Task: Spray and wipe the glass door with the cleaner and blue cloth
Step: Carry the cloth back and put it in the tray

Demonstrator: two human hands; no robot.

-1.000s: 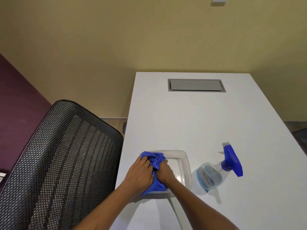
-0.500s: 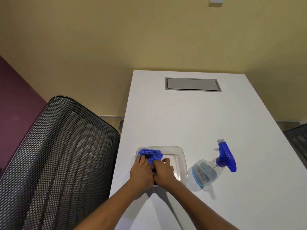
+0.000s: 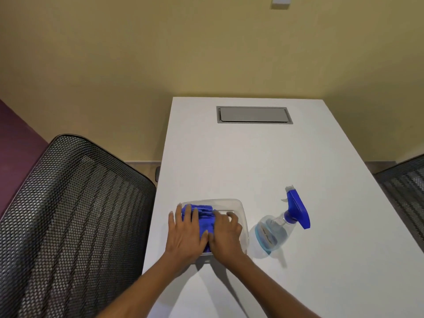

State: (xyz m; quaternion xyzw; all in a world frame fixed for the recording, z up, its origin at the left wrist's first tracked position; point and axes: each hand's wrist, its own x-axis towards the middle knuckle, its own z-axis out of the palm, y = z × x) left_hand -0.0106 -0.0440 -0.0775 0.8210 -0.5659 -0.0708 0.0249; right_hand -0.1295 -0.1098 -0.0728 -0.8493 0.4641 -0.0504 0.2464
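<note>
The blue cloth (image 3: 204, 216) lies bunched in the left half of a clear plastic tray (image 3: 243, 216) near the table's front left. My left hand (image 3: 185, 235) lies flat on top of the cloth with its fingers spread. My right hand (image 3: 226, 235) is beside it inside the tray, fingers bent over the cloth's right edge. The cleaner, a clear spray bottle (image 3: 274, 234) with a blue trigger head, stands just right of the tray, untouched. No glass door is in view.
The white table (image 3: 252, 161) has a grey cable hatch (image 3: 254, 114) at its far end, against a yellow wall. A black mesh chair (image 3: 68, 214) stands close to the left edge. Part of another mesh chair (image 3: 406, 191) shows at the right.
The cloth, first held bunched above the tray in both hands, has been lowered into it. My left hand has flattened out on top of it.
</note>
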